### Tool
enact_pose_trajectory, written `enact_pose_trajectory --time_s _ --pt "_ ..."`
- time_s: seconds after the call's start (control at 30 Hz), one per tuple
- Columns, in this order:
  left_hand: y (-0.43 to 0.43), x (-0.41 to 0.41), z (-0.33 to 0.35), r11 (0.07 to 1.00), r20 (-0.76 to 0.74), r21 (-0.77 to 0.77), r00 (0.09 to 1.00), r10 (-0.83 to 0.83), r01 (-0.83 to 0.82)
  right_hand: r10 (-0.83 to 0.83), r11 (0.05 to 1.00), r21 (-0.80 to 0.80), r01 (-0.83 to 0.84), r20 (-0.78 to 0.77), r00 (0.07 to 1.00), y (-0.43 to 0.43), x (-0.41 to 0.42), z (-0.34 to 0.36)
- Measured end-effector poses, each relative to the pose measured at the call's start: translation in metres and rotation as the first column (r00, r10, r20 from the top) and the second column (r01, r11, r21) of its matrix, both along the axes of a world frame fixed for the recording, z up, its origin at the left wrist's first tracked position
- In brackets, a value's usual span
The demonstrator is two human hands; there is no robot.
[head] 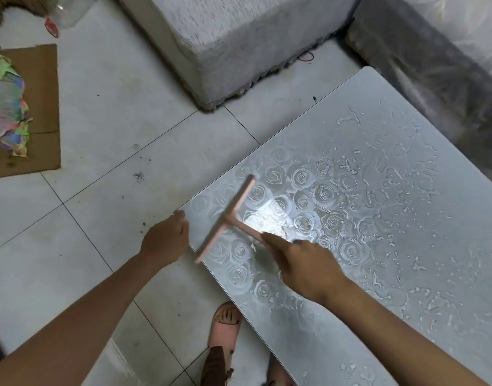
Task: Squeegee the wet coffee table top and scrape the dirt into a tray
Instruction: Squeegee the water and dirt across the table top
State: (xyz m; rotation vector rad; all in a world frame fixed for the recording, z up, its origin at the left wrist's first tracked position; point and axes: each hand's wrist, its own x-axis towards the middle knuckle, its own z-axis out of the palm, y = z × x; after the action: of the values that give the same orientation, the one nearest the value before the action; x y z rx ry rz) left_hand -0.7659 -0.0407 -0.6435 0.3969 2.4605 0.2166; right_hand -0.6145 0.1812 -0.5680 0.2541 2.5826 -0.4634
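Right hand [303,268] grip wraps squeegee [226,218] handle; blade beyond grip at tabletop [392,232] edge. No tray seen, so dirty water may drop onto floor [113,112]. Left hand [164,240] grip: cannot tell.

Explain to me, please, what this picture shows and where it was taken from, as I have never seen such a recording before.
There is no machine here: a person works with two bare hands. The single picture comes from a camera worn on the head, looking down. The right hand has its grip on the handle of a pink squeegee, whose blade is over the near edge of a coffee table. The table top has a rose pattern and is covered in water drops. The left hand is at the table's edge beside the blade, fingers curled; whether it holds the edge is unclear. Around it are a tiled floor with dark specks, cardboard and a foot in a pink slipper. No tray is visible.
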Motion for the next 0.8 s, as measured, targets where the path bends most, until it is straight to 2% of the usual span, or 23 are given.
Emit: enact_pose_trajectory --time_s 0.07,0.17,0.27,0.43,0.5,0.57,0.6,0.67,0.8 --pt "0.002 0.003 -0.002 0.991 -0.024 -0.064 0.993 -0.115 0.114 -0.062 0.998 0.008 0.061 0.056 0.997 0.023 0.038 0.007" --pt "0.001 0.004 -0.005 0.974 -0.036 -0.130 0.981 -0.192 0.186 -0.129 0.990 0.078 0.118 0.142 0.981 0.046 0.073 0.028" --pt "0.002 0.000 -0.007 0.967 0.009 -0.168 0.981 -0.194 0.193 -0.096 0.990 0.114 0.084 0.103 0.990 0.048 0.074 0.043" --pt "0.003 -0.004 -0.008 0.990 0.064 -0.098 0.994 -0.092 0.098 0.014 1.000 -0.014 -0.015 -0.065 0.998 0.010 -0.007 0.031" --pt "-0.001 -0.004 -0.010 0.999 0.055 -0.002 0.997 0.052 -0.052 0.070 0.997 -0.014 -0.071 -0.061 0.996 -0.014 -0.041 0.016" --pt "-0.007 -0.004 -0.012 0.968 0.043 0.123 0.976 0.213 -0.217 0.084 0.996 -0.033 -0.085 -0.037 0.996 -0.029 -0.064 0.003" --pt "-0.010 -0.003 -0.014 0.955 0.037 0.170 0.970 0.241 -0.243 0.078 0.996 -0.040 -0.079 -0.017 0.997 -0.031 -0.067 -0.002" --pt "-0.014 -0.002 -0.018 0.956 0.041 0.204 0.978 0.205 -0.209 0.044 0.998 -0.048 -0.044 0.007 0.999 -0.023 -0.057 -0.006" --pt "-0.017 0.003 -0.021 0.978 0.090 0.148 0.987 0.133 -0.146 -0.054 0.998 -0.014 0.054 0.056 0.997 0.013 -0.006 0.010"
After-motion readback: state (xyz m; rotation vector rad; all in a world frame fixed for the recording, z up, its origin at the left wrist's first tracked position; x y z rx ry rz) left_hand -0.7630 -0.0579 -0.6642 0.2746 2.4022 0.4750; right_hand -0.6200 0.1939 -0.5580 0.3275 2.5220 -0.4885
